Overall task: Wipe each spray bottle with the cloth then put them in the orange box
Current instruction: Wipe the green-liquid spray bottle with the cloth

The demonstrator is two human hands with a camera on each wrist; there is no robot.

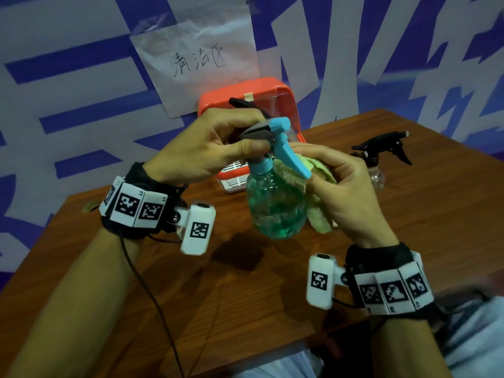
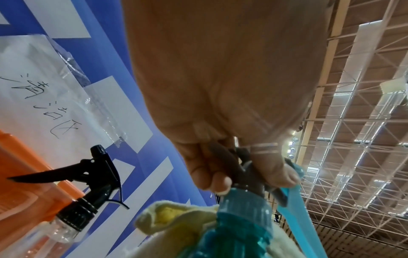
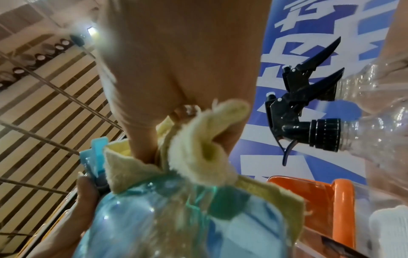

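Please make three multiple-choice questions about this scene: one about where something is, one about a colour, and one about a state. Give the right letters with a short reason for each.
1. Where does the clear bottle with the black sprayer stand?
A. on the table, to the right of the hands
B. inside the orange box
C. in the left hand

2. What colour is the trigger of the held spray bottle?
A. red
B. light blue
C. white

3. What is the right hand doing?
A. lying flat on the table
B. holding the cloth against the bottle
C. closing the box lid

Answers:
1 A, it stands on the wooden table, apart from the orange box.
2 B, the head view shows a light blue trigger.
3 B, the yellow-green cloth sits between that hand and the bottle, while the left hand grips the sprayer head.
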